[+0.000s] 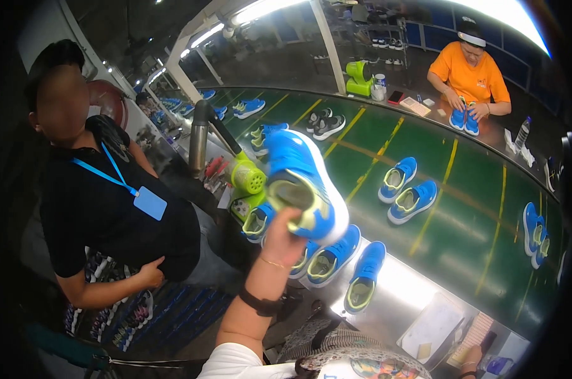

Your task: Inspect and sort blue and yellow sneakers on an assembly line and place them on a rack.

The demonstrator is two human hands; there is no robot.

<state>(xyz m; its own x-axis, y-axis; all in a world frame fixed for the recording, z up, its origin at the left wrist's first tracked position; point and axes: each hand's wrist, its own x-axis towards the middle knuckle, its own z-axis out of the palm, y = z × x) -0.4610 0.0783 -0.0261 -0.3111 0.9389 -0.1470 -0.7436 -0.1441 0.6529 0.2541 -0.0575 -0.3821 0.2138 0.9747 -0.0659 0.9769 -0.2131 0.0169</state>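
Note:
Raised in front of me, a blue sneaker (295,161) with a white sole and lime-green lining is in my left hand (285,237), which grips it at the heel collar. The shoe is slightly blurred. Below it, several matching blue sneakers stand along the metal ledge, among them one sneaker (365,278) nearest me and another (336,256) just left of it. At the lower right edge my right hand (472,357) shows only in part, beside a pink striped paper sheet (472,338); its fingers are not clear.
A green conveyor belt (463,208) with yellow lines carries several shoes, including a blue pair (407,189). A lime-green blower (247,177) with a metal pipe stands left. One person (122,189) stands left; a co-worker in orange (472,76) handles blue shoes across the belt.

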